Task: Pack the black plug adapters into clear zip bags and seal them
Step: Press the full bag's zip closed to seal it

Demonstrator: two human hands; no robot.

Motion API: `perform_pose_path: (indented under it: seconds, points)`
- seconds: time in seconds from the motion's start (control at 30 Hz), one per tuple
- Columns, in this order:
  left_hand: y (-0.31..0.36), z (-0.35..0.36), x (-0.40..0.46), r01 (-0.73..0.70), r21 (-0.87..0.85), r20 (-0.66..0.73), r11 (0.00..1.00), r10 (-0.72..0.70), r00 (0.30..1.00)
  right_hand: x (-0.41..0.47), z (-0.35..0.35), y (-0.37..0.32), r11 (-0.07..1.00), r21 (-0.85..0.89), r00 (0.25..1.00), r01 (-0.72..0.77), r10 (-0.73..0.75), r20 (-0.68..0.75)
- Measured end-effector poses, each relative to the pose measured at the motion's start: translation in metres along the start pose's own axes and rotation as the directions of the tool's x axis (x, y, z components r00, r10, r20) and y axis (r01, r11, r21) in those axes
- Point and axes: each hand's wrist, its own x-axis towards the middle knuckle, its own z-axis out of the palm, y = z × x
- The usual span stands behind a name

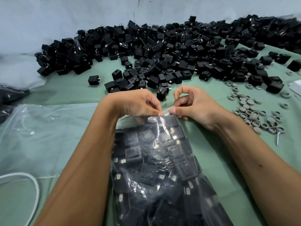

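Note:
A clear zip bag (156,168) full of black plug adapters lies lengthwise between my forearms on the green table (73,88). My left hand (138,103) and my right hand (193,105) meet at the bag's far top edge. Each pinches the zip strip between thumb and fingertips, the two thumbs almost touching at its middle. Beyond my hands a large heap of loose black plug adapters (154,51) spreads across the back of the table, with a few strays near the bag's mouth.
Empty clear bags (44,136) lie flat at the left. A dark filled bag (11,95) sits at the far left edge. Several grey rings and caps (250,111) are scattered at the right, beside a small screw (277,138). A white cable (35,186) curves at the lower left.

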Motion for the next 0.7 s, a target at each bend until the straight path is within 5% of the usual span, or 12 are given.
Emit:
perform_pose_path:
  seconds: [0.33, 0.57, 0.7]
  points:
    - [0.007, 0.007, 0.001, -0.039, 0.099, -0.078, 0.994, 0.046, 0.996, 0.014, -0.010, -0.002, 0.987, -0.153, 0.972, -0.051, 0.084, 0.221]
    - [0.006, 0.004, 0.003, 0.025, 0.042, -0.077, 0.999, -0.022, 0.997, 0.015, -0.013, 0.003, 0.995, -0.052, 0.973, -0.084, 0.093, 0.211]
    - [0.006, 0.005, 0.004, -0.046, 0.082, -0.093, 0.996, 0.053, 0.994, 0.018, -0.013, -0.012, 0.976, -0.173, 0.948, -0.130, 0.173, 0.267]
